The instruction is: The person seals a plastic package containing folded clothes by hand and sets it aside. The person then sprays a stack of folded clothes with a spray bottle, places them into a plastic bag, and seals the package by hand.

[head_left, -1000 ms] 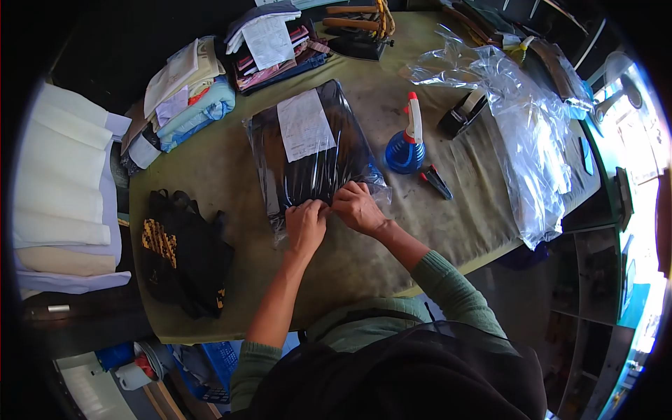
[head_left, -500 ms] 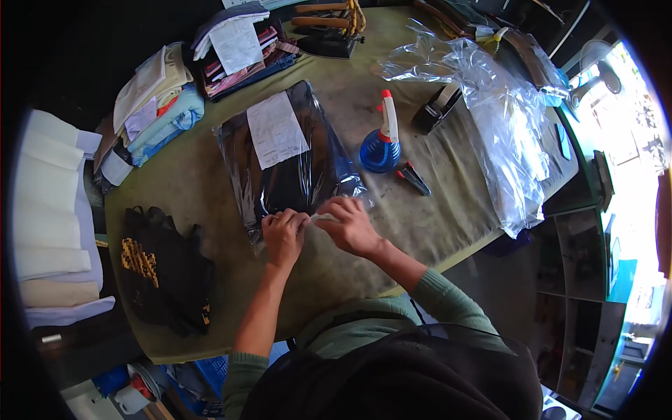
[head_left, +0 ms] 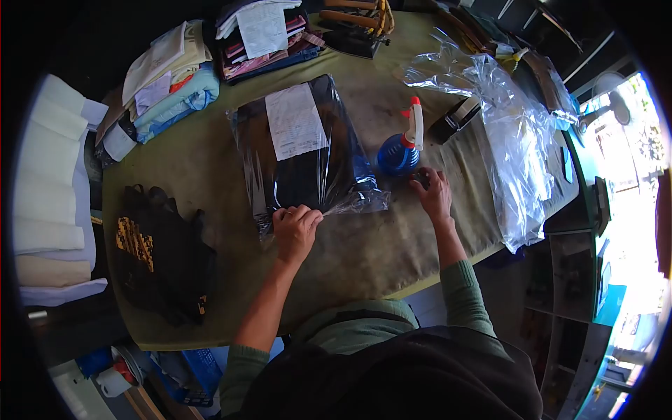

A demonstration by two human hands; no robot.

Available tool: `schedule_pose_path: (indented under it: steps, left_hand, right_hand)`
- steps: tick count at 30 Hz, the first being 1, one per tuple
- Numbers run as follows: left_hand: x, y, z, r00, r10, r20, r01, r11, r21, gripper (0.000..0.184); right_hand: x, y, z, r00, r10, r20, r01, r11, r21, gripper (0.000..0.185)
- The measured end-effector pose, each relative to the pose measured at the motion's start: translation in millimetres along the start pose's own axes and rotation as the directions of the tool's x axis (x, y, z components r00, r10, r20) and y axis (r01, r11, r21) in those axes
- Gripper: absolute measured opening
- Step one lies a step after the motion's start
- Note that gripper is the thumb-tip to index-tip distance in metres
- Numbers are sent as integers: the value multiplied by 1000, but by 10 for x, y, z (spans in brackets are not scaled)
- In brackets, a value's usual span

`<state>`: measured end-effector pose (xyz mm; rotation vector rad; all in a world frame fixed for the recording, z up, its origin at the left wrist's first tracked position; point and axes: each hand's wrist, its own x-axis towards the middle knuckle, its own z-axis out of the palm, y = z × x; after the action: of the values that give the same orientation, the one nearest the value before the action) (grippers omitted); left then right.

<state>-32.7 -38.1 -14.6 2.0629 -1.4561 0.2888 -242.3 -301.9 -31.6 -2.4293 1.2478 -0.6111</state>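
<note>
My left hand (head_left: pixel 297 231) is closed on the gathered near edge of a clear plastic bag (head_left: pixel 360 199). Dark folded clothing (head_left: pixel 301 178) fills the bag, and a white paper slip (head_left: pixel 295 120) lies on top under the film. To the right, my right hand (head_left: pixel 436 196) rests on the table with its fingers closed around a small dark tool (head_left: pixel 421 178), mostly hidden by them; it looks like a small stapler. Just beyond that hand stands a blue spray bottle (head_left: pixel 399 154) with a red-and-white trigger head.
A black tape dispenser (head_left: pixel 455 119) sits behind the bottle. Loose clear plastic film (head_left: pixel 514 140) covers the table's right side. Folded clothes (head_left: pixel 175 87) and another stack (head_left: pixel 269 42) line the back, beside an iron (head_left: pixel 353 38). A black garment (head_left: pixel 164 252) lies left.
My right hand has left the bag's edge and moved right to the small tool beside the spray bottle. My left hand still pinches the bag. The view has shifted slightly.
</note>
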Motion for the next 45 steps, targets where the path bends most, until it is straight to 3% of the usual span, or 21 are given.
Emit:
schedule_pose_path:
  steps: [3,4,5,6,7,8,9,12,15,21,36,45]
  left_hand:
    - [-8,11,6,1000,-1,-16,1,1000,-2,12]
    - [-11,11,1,1000,1,-24,-1,1000,-6,12]
    - [-10,8,4,999,1,-34,-2,1000,-7,12]
    - [-13,5,14,999,-2,-42,1,1000,-15,12]
    - [-21,4,23,999,-6,-49,5,1000,-22,12]
    - [-26,0,30,998,-7,-55,6,1000,-28,12]
    - [-24,-10,34,999,-10,-46,9,1000,-25,10]
    - [-45,-21,28,1000,-4,-24,3,1000,-28,8]
    - [-27,-10,12,999,3,-41,-5,999,-54,9]
    - [-49,-28,-10,999,-15,-32,13,998,-56,6]
    - [-72,-73,-2,1000,5,-10,-5,999,-34,4]
    - [-75,-101,10,999,-28,24,31,994,-103,9]
  right_hand:
    - [-168,-35,36,1000,-1,16,1,999,35,43]
    - [-268,-48,16,996,-90,-15,91,992,91,37]
    - [-387,-58,13,998,-47,44,35,972,233,35]
    - [-517,-72,13,994,-12,111,-29,930,365,33]
    - [-652,-165,-68,941,95,326,-247,850,465,34]
    - [-774,-556,-337,824,192,533,-504,677,536,37]
    - [-981,-470,-108,784,159,600,-594,475,650,38]
    - [-1172,-1047,-126,575,22,818,-800,222,557,39]
    - [-1096,-1401,101,495,-95,864,-848,164,504,41]
    - [-788,-1632,369,566,16,824,-730,475,492,56]
    - [-609,-1719,463,517,83,852,-733,558,390,56]
    - [-690,-1703,577,580,100,808,-756,436,488,48]
